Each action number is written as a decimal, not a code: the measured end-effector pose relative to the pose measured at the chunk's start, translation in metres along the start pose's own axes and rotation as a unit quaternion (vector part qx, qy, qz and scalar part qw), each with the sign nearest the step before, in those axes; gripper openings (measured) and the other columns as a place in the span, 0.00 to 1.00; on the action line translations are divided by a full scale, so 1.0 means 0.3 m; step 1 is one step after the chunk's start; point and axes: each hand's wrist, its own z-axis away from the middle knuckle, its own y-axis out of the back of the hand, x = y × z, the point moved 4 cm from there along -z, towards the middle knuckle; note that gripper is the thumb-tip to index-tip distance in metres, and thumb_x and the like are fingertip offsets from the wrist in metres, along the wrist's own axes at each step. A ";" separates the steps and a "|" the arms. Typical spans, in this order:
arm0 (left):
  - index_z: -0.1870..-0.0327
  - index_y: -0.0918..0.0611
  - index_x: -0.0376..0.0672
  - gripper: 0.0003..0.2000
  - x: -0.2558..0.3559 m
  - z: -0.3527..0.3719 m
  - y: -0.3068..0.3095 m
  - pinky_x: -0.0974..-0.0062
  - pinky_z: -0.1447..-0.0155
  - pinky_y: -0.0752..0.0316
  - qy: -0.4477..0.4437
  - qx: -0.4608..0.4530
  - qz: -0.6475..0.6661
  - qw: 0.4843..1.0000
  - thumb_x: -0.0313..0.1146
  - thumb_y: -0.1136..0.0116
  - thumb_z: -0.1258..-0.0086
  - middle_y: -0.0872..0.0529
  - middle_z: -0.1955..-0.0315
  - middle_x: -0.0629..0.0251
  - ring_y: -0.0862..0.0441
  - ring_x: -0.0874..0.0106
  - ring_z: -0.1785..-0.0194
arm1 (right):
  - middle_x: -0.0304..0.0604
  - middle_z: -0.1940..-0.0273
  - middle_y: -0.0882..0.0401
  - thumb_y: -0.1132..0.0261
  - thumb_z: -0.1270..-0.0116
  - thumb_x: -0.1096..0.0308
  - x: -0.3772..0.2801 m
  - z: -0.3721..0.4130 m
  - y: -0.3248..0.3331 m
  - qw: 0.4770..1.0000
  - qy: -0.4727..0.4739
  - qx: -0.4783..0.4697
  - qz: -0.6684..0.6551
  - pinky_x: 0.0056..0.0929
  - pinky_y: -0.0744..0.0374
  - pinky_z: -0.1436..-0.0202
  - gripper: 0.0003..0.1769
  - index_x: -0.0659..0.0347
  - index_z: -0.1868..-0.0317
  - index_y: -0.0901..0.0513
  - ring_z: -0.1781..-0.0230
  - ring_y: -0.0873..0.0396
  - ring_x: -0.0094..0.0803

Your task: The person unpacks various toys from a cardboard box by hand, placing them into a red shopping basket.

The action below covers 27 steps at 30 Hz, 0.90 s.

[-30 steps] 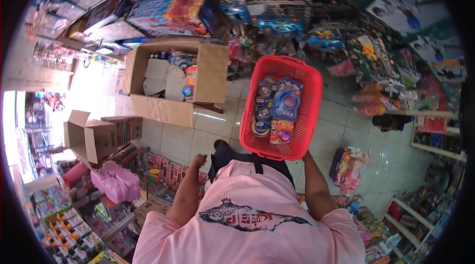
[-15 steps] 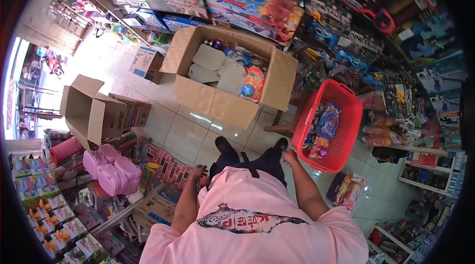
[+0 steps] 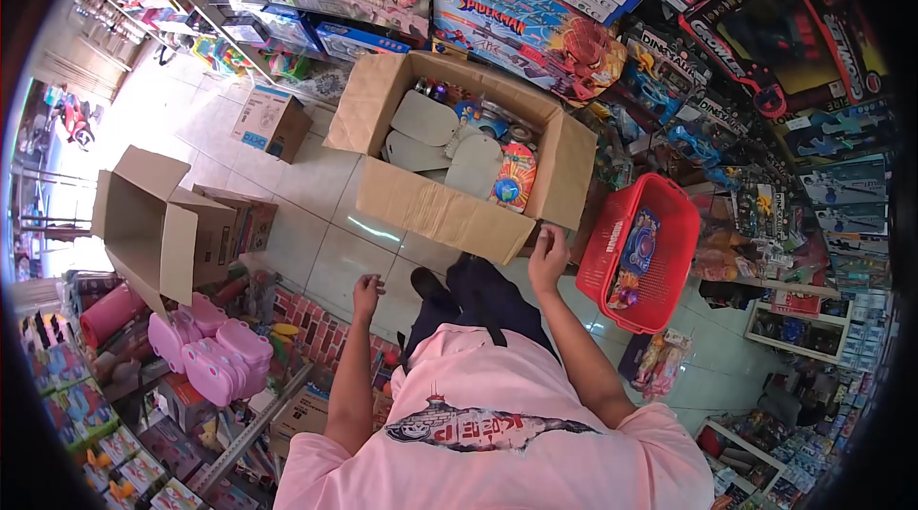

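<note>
A large open cardboard box stands in front of me with its flaps folded out. Inside lie rounded grey card pieces and a colourful packaged toy. My right hand is raised near the box's front right corner, its fingertips close to the lower flap edge, fingers loosely bent. To its right is a red plastic basket holding a blue packaged toy. My left hand hangs over the tiled floor at my left side, fingers relaxed and apart, with nothing in it.
At the left, an open cardboard box stands near pink cases. A smaller carton sits on the floor further ahead. Boxed toys, including a Spiderman box, fill the shelves ahead. Packaged dolls lie right of me.
I have stepped closer to the large box. My right hand has risen from my side to its front corner, and my left hand has moved forward.
</note>
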 end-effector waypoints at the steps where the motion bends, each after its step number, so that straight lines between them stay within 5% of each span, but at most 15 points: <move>1: 0.49 0.18 0.34 0.12 0.031 -0.023 -0.024 0.73 0.63 0.22 0.001 -0.001 -0.001 1.000 0.34 0.47 0.22 0.13 0.65 0.58 0.15 0.71 0.67 | 0.50 0.66 0.22 0.35 0.33 0.69 -0.022 -0.031 -0.012 0.999 0.017 -0.016 -0.031 0.42 0.22 0.60 0.11 0.66 0.54 0.21 0.66 0.19 0.47; 5: 0.51 0.19 0.33 0.13 0.279 -0.056 -0.103 0.74 0.61 0.23 -0.156 0.043 0.005 0.987 0.36 0.48 0.21 0.15 0.65 0.60 0.18 0.73 0.64 | 0.54 0.57 0.24 0.33 0.35 0.69 -0.069 -0.181 -0.123 0.996 0.011 -0.090 -0.027 0.44 0.24 0.50 0.18 0.66 0.47 0.25 0.54 0.21 0.50; 8: 0.56 0.20 0.34 0.12 0.513 -0.028 -0.124 0.72 0.62 0.25 -0.240 0.107 -0.047 0.964 0.35 0.48 0.21 0.17 0.67 0.60 0.21 0.73 0.65 | 0.58 0.46 0.30 0.30 0.37 0.68 -0.148 -0.295 -0.213 0.984 0.131 -0.119 -0.022 0.48 0.29 0.38 0.30 0.64 0.38 0.32 0.43 0.28 0.54; 12: 0.61 0.22 0.35 0.08 0.835 0.038 -0.156 0.67 0.61 0.28 -0.335 0.194 -0.121 0.914 0.31 0.44 0.25 0.21 0.67 0.59 0.24 0.68 0.65 | 0.66 0.33 0.42 0.24 0.44 0.54 -0.109 -0.386 -0.355 0.975 0.071 -0.184 0.100 0.53 0.35 0.28 0.51 0.62 0.27 0.43 0.31 0.39 0.64; 16: 0.59 0.21 0.36 0.05 1.101 0.018 -0.236 0.66 0.55 0.27 -0.443 0.138 -0.233 0.855 0.28 0.40 0.30 0.22 0.65 0.58 0.23 0.62 0.60 | 0.71 0.28 0.48 0.22 0.49 0.44 -0.021 -0.450 -0.441 0.945 -0.057 -0.254 0.197 0.53 0.39 0.24 0.64 0.61 0.22 0.50 0.26 0.46 0.68; 18: 0.57 0.20 0.37 0.06 1.201 -0.029 -0.320 0.64 0.49 0.27 -0.466 0.030 -0.208 0.859 0.27 0.39 0.33 0.21 0.62 0.57 0.23 0.58 0.55 | 0.70 0.29 0.46 0.21 0.50 0.44 0.041 -0.477 -0.491 0.943 -0.055 -0.257 0.205 0.53 0.39 0.24 0.64 0.61 0.22 0.50 0.26 0.45 0.67; 22: 0.56 0.19 0.37 0.08 1.258 -0.211 -0.475 0.62 0.46 0.26 -0.485 -0.031 -0.232 0.842 0.28 0.38 0.33 0.19 0.58 0.55 0.21 0.56 0.51 | 0.68 0.33 0.40 0.20 0.51 0.45 0.046 -0.485 -0.503 0.939 -0.072 -0.285 0.178 0.54 0.38 0.25 0.63 0.62 0.23 0.47 0.31 0.40 0.66; 27: 0.54 0.20 0.35 0.18 1.137 -0.473 -0.646 0.60 0.48 0.24 -0.382 -0.150 -0.257 0.875 0.37 0.29 0.39 0.18 0.55 0.52 0.19 0.51 0.51 | 0.65 0.39 0.32 0.21 0.47 0.51 -0.063 -0.490 -0.472 0.947 -0.044 -0.236 0.214 0.50 0.33 0.31 0.50 0.64 0.31 0.38 0.34 0.34 0.61</move>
